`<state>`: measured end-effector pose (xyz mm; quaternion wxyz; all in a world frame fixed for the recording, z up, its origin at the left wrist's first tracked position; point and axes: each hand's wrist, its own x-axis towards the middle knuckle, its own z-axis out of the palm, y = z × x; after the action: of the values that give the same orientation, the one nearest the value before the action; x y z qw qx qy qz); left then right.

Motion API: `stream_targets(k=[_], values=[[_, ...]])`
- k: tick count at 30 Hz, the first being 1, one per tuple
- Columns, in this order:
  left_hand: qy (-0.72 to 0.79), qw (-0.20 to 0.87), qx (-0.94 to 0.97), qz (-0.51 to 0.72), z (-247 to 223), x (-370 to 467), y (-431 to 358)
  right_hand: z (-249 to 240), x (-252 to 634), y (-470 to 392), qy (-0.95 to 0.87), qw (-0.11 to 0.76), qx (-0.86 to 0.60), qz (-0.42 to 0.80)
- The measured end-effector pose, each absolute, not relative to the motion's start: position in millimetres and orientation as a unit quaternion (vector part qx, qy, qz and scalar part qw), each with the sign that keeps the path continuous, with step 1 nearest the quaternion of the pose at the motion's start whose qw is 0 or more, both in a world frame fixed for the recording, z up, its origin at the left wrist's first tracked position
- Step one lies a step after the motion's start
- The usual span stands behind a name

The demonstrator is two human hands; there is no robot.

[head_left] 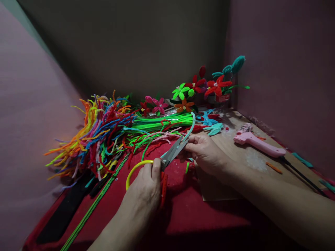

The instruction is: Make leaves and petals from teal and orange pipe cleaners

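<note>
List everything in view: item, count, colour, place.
scissors: 1, yellow handle loop visible, left hand
fuzzy strip: 1, light blue, right hand
loose fuzzy sticks: many, mixed colours, left pile
green bundle: 1, bright green, centre
long thin sticks: several, green, front left
flat piece: 1, black, front left
fuzzy flowers: at least 5, red/green/pink/orange, back
glue gun: 1, pink, on board
cord: 1, black, from gun
board: 1, brown, right
short scrap: 1, orange, on board
cloth: 1, red, under everything
walls: pinkish, both sides
left hand: 1, bare, front centre
right hand: 1, bare, right of scissors
</note>
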<state>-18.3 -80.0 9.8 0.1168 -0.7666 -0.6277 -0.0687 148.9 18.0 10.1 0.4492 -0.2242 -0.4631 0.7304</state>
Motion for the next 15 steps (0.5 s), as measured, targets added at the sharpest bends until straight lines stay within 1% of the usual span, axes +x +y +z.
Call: stream_targets(k=[5,7,11,13,15], values=[[-0.661,0.088,-0.741,-0.078,14,-22,-82,10,150,19,-0.454,0.455,-0.272,0.716],[-0.668,0.099,-0.732,-0.091,21,-34,-83,10,150,19,-0.438,0.458,-0.283,0.72],[-0.694,0.139,-0.703,-0.069,32,-75,-81,10,150,20,-0.426,0.456,-0.268,0.734],[-0.706,0.124,-0.695,-0.06,30,-96,-80,9,150,20,-0.423,0.458,-0.256,0.738],[-0.72,0.097,-0.683,-0.078,23,-112,-83,6,149,21,-0.421,0.463,-0.241,0.742]])
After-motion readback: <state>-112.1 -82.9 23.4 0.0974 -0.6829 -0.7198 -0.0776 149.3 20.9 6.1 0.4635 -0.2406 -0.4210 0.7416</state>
